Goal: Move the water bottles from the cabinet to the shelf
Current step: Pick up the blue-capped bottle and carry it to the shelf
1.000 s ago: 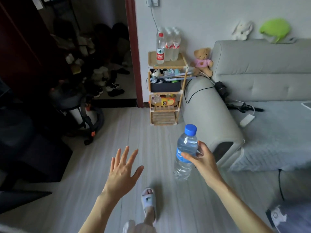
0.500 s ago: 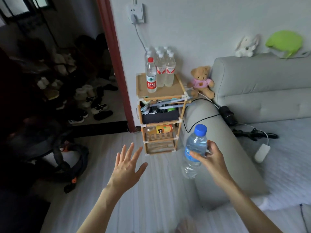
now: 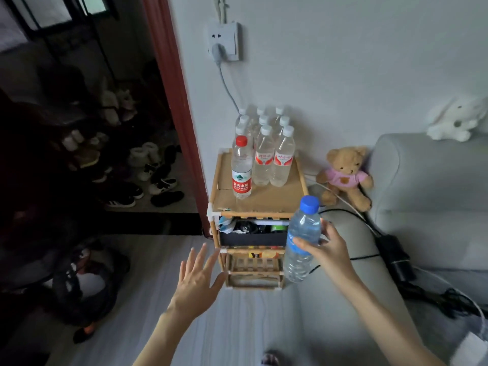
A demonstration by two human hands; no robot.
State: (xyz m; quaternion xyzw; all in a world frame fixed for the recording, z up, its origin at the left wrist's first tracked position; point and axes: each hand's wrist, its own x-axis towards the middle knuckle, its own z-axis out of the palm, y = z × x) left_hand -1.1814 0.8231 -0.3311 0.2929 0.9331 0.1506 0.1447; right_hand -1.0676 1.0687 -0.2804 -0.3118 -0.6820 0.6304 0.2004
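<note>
My right hand (image 3: 328, 253) grips a clear water bottle with a blue cap (image 3: 301, 239), upright, just off the front right corner of a small wooden shelf (image 3: 264, 200). On the shelf's top stand a red-capped bottle (image 3: 241, 169) at the front left and several white-capped bottles (image 3: 273, 157) packed behind it toward the wall. My left hand (image 3: 196, 282) hovers with spread fingers, holding nothing, low in front of the shelf's left side.
A grey sofa arm (image 3: 351, 273) lies right of the shelf, with a teddy bear (image 3: 346, 177) and black cables (image 3: 390, 254) on it. A wall socket (image 3: 223, 42) is above. A dark doorway with shoes (image 3: 148, 175) opens at left.
I have come closer to the shelf, which now looms larger. The held bottle has risen toward the shelf's top right corner. My left hand stays spread and holds nothing.
</note>
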